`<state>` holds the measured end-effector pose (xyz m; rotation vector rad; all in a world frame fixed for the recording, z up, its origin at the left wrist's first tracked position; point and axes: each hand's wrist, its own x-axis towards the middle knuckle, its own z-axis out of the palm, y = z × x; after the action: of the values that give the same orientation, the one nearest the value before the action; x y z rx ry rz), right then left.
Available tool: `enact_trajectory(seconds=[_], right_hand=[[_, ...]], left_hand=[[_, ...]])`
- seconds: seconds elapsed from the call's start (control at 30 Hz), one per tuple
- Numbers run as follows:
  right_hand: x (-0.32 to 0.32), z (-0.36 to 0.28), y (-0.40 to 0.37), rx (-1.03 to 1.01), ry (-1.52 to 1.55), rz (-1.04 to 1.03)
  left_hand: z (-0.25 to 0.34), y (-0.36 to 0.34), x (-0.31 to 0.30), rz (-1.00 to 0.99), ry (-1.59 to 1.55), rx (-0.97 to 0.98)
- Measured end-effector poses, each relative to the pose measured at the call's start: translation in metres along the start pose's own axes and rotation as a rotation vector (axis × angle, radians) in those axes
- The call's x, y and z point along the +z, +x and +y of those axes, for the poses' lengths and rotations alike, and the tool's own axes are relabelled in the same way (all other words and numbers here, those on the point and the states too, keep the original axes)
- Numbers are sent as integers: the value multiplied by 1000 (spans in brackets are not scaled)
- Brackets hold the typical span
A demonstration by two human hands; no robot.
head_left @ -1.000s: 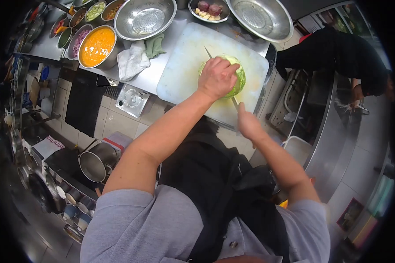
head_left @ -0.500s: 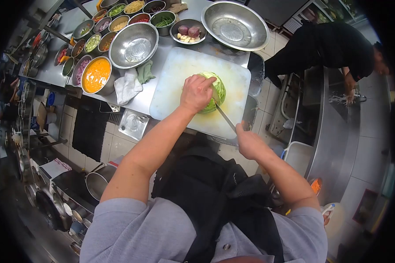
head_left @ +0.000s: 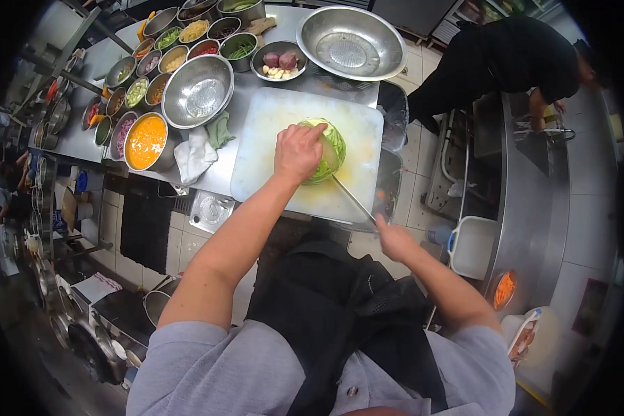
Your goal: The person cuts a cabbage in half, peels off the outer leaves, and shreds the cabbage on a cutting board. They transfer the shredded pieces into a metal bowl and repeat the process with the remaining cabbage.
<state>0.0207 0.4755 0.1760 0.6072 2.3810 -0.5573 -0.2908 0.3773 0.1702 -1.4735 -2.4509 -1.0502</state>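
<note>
A green cabbage piece (head_left: pixel 335 149) lies on the white cutting board (head_left: pixel 263 152). My left hand (head_left: pixel 299 151) presses on its left side, fingers bent over it and closed. My right hand (head_left: pixel 395 241) is wrapped round the handle of a knife (head_left: pixel 354 196), below and right of the board. The blade runs up and left to the cabbage, its front part at the lower edge of the piece. How deep the blade sits in the leaves cannot be made out.
Metal bowls, one with orange liquid (head_left: pixel 146 142), stand left of the board, beside a white cloth (head_left: pixel 195 158). A large steel bowl (head_left: pixel 352 43) is behind it. A person in black (head_left: pixel 527 59) bends over a sink at the right.
The knife and my right hand have drawn back a little, down and to the right relative to the cabbage. The whole view has shifted slightly. The other person's hands have moved at the sink.
</note>
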Motion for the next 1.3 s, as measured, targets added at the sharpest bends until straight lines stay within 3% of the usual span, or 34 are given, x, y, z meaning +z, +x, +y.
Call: enact_trajectory(seconds=[0.23,0.3,0.33,0.4,0.53,0.6,0.67,0.73,1.03,1.23,1.3], right_hand=[[-34,59,-116,136,74,-75],[-36,69,-129,139,224,152],[-34,67,-123,143,228,154],[-39,57,-83,155,218,351],[-58,31,3,121,145,343],[-55,37,27,113,179,376],[-58,44,38,106,209,399],[-60,53,42,119,254,360],[-39,91,65,53,555,453],[-56,84,62,45,482,396],[-46,86,65,8,473,451]], left_hand=[[-1,-1,-6,-5,8,58],[-3,-2,-10,-77,-6,89],[-7,-1,-14,-80,-8,94],[-16,2,-23,-206,-167,196],[-20,-8,-47,-96,-210,176],[-26,-27,-52,-43,-185,-69],[-33,-48,-52,-48,-157,-134],[-29,-68,-55,-80,-399,-576],[-22,-88,-52,-73,-259,-571],[-40,-77,-34,10,-524,-580],[-40,-73,-36,9,-628,-720]])
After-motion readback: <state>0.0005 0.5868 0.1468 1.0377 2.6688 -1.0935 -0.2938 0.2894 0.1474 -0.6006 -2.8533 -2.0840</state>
